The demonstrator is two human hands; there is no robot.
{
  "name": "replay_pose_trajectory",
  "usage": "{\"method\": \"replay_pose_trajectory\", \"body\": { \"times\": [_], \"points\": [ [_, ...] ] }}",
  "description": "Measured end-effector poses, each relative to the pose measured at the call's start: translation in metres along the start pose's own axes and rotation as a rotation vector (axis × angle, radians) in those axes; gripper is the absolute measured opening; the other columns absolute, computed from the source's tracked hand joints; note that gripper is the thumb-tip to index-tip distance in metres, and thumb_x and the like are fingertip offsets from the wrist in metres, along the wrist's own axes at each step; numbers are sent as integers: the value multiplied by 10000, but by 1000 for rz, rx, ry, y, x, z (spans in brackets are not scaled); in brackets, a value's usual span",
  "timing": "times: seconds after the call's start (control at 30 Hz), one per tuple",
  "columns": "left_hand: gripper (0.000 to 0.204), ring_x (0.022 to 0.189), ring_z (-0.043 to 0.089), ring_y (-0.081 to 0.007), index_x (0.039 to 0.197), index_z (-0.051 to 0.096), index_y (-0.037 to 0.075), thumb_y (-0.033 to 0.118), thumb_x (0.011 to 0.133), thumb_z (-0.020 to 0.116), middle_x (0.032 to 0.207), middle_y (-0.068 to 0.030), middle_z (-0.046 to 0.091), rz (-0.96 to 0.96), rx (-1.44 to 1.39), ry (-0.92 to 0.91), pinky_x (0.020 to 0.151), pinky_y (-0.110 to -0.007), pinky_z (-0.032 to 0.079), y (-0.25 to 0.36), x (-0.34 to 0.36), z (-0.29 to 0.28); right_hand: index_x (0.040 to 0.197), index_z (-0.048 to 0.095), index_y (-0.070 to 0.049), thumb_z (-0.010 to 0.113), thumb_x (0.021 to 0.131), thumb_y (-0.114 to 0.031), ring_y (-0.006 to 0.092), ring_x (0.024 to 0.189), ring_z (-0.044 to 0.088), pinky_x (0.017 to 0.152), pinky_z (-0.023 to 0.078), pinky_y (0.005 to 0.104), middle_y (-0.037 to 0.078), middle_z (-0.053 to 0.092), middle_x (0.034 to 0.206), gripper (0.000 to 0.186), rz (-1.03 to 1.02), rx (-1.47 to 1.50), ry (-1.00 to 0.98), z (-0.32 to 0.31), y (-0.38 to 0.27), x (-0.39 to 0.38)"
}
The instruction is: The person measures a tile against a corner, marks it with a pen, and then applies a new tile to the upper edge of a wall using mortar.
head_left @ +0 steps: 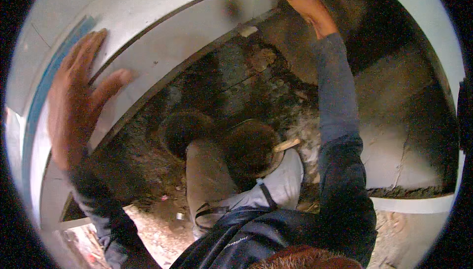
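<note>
My left hand (74, 96) lies along a long white panel (143, 10), its fingers stretched and the thumb apart, slightly blurred. It is beside a blue strip (38, 84) on the panel's left part. A dark line separates the panel's broad top from its lower white band (182, 27). At the upper edge of the picture, my right hand (303, 3) is bent at the far end of that band. Its thumb and fingers close around something dark that I cannot make out, partly cut off by the frame.
Below the panel is a dark recess with a rough, dirty floor (236, 72). A pale chip (249, 31) lies by the band's lower edge. Grey slabs (404, 155) form the right side, with a white ledge (414, 204) below. A light wooden piece (287, 145) is by my knee.
</note>
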State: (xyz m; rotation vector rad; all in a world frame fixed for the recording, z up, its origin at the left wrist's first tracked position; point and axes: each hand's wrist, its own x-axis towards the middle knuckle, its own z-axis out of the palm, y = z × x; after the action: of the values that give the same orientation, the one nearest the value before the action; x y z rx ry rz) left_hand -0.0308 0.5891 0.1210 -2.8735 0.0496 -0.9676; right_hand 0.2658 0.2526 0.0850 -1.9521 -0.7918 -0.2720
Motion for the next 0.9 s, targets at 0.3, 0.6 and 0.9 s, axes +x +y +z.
{"method": "replay_pose_trajectory", "body": {
  "times": [0.3, 0.6, 0.9],
  "points": [
    [788, 1151, 667, -446, 1416, 493, -68, 549, 956, 661, 1244, -320, 662, 69, -163, 317, 958, -447, 540, 86, 178, 99, 1632, 26, 17, 750, 783, -725, 387, 1572, 120, 1265, 176, 468, 267, 128, 1689, 1341, 85, -28, 11, 15, 12, 24],
    [1177, 1257, 572, -520, 1460, 121, -294, 646, 942, 603, 1291, -483, 533, -66, -615, 4, 1066, -425, 479, 142, 206, 75, 1633, 47, 17, 613, 1018, -477, 311, 1554, 210, 1237, 252, 424, 224, 165, 1690, 971, -224, 417, -81, 10, 42, 22],
    [1064, 1224, 590, -521, 1440, 170, -301, 578, 991, 569, 1239, -496, 546, -5, -553, 106, 1037, -438, 498, 139, 213, 96, 1621, -74, 27, 672, 989, -479, 282, 1499, 305, 1213, 290, 372, 184, 240, 1667, 1101, -60, 321, 94, 7, 42, 13]
  ]
}}
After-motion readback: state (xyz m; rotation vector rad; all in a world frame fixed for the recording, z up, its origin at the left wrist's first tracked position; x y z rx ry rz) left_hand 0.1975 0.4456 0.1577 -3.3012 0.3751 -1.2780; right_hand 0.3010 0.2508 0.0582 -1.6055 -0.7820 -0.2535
